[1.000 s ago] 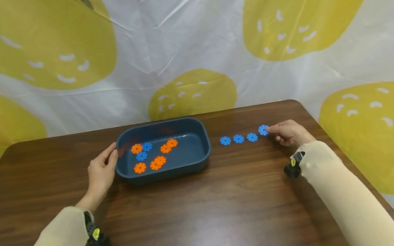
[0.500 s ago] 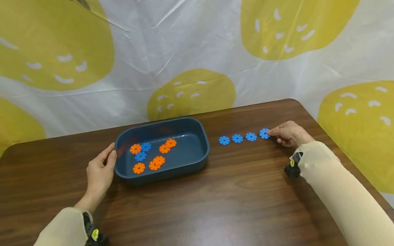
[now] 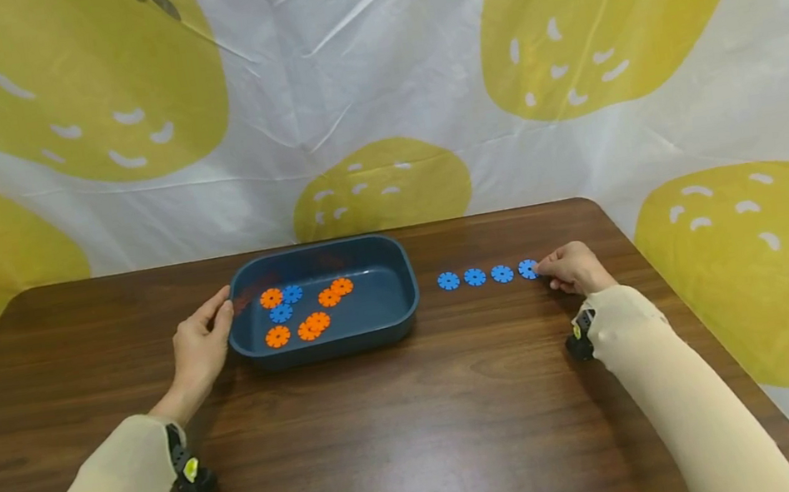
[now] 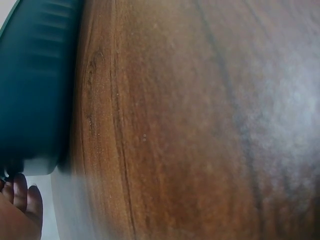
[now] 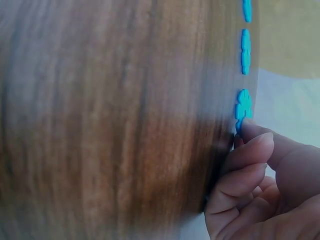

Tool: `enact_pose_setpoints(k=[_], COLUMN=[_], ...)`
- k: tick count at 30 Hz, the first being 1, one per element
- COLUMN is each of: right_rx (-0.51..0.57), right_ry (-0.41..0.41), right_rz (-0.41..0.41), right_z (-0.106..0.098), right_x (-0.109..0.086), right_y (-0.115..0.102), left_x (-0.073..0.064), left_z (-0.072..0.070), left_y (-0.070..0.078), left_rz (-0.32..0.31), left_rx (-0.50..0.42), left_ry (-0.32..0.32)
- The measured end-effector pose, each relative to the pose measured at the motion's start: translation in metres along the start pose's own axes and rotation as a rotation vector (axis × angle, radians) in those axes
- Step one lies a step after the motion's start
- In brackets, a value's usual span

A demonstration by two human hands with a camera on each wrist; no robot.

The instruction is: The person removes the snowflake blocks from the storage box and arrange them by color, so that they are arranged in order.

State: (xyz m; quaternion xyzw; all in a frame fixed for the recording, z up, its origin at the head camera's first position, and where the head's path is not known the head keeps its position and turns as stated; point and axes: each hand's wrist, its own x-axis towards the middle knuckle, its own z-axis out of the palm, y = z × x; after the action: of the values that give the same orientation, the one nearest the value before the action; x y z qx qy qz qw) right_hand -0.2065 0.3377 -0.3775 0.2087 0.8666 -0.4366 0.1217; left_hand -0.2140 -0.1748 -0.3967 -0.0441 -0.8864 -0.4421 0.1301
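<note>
At the right end of a row of blue notched discs (image 3: 475, 277), my right hand (image 3: 573, 268) pinches the last blue disc (image 3: 527, 268) between thumb and fingers. That disc (image 5: 243, 106) looks slightly tilted in the right wrist view, its near edge hidden by the fingertips. My left hand (image 3: 200, 345) grips the left end of a dark blue-grey rectangular tub (image 3: 336, 347), thumb and fingers at its rim. Inside the tub lie several orange notched discs (image 3: 278, 336) and two blue ones (image 3: 281, 312), some overlapping.
The brown wooden table (image 3: 406, 438) ends just behind the tub, against a white hanging cloth (image 3: 340, 77) with yellow fruit prints. Its right edge runs beside my right forearm. Each wrist wears a black strapped camera (image 3: 196, 480).
The disc in my right hand came toward me, from slightly behind the row into line with the others, then shifted a little left. My left hand and the tub stayed put.
</note>
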Motion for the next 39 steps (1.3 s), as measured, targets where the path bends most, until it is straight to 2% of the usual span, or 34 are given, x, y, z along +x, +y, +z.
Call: enact_pose_setpoints(k=[9, 21, 25, 30, 34, 36, 39], right_rx=[-0.057, -0.051, 0.092, 0.411, 0.636, 0.708, 0.758], right_ry=[0.025, 0.038, -0.004, -0.051, -0.132, -0.184, -0.251], right_rz=[-0.027, -0.039, -0.021, 0.025, -0.054, -0.114, -0.181], right_z=[0.004, 0.008, 0.006, 0.002, 0.016, 0.033, 0.067], right_x=[-0.003, 0.001, -0.002, -0.011, -0.02, -0.024, -0.029], right_y=[-0.008, -0.011, -0.009, -0.016, -0.046, -0.069, -0.103], left_x=[-0.002, -0.002, -0.001, 0.002, 0.005, 0.005, 0.006], left_z=[-0.004, -0.009, -0.007, -0.002, 0.002, 0.003, 0.003], left_y=[-0.004, -0.005, -0.005, -0.002, 0.0, 0.0, -0.001], left_rz=[-0.011, -0.025, -0.033, -0.028, -0.013, -0.01, -0.015], left_rx=[-0.005, -0.007, 0.0, -0.009, -0.033, -0.037, -0.034], left_ry=[0.009, 0.005, 0.002, -0.005, -0.013, -0.006, 0.001])
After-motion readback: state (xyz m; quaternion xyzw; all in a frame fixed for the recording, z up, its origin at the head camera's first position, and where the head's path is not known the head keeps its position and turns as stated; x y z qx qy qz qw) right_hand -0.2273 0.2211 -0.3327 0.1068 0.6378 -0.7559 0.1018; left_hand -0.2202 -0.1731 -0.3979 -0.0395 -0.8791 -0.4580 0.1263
